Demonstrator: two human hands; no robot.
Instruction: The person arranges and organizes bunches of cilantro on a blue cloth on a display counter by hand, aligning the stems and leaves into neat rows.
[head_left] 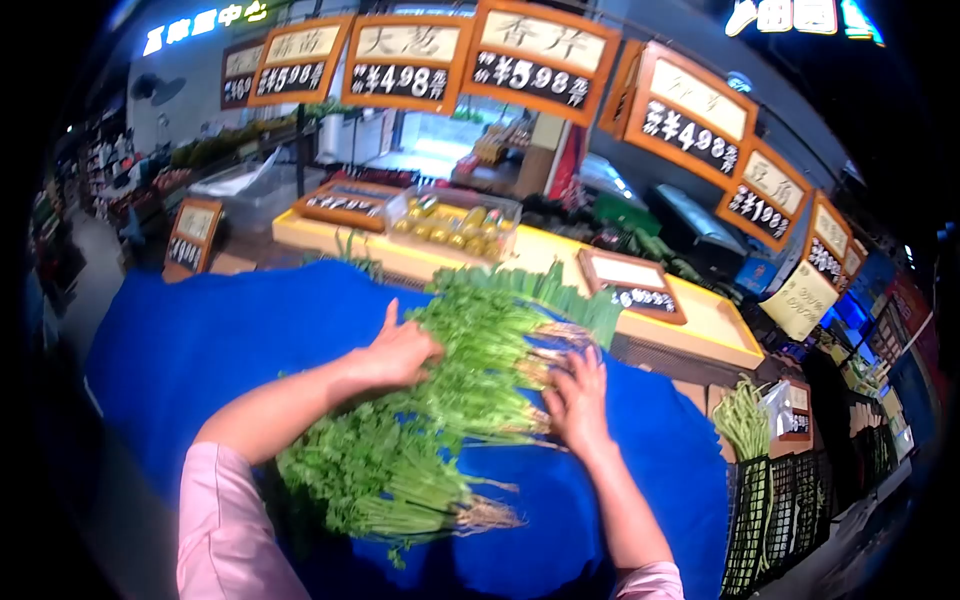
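Note:
Several bunches of leafy celery (pixel 475 350), with feathery green leaves, pale stems and stringy roots, lie side by side on a blue cloth (pixel 220 330). Another bunch of the same greens (pixel 390 480) lies nearer to me, its roots pointing right. My left hand (pixel 402 352) is at the leafy end of the upper bunches, fingers curled into the leaves and one digit sticking up. At the root end, my right hand (pixel 578 402) rests against the roots with its fingers apart. Flat green leaves (pixel 570 295) lie behind the upper bunches.
Beyond the cloth is a yellow-edged display shelf (pixel 700 335) with a clear box of round yellowish produce (pixel 450 225) and a price sign (pixel 632 285). More price boards (pixel 540 55) hang overhead. To the right, long beans (pixel 743 420) stand by a black crate (pixel 775 515).

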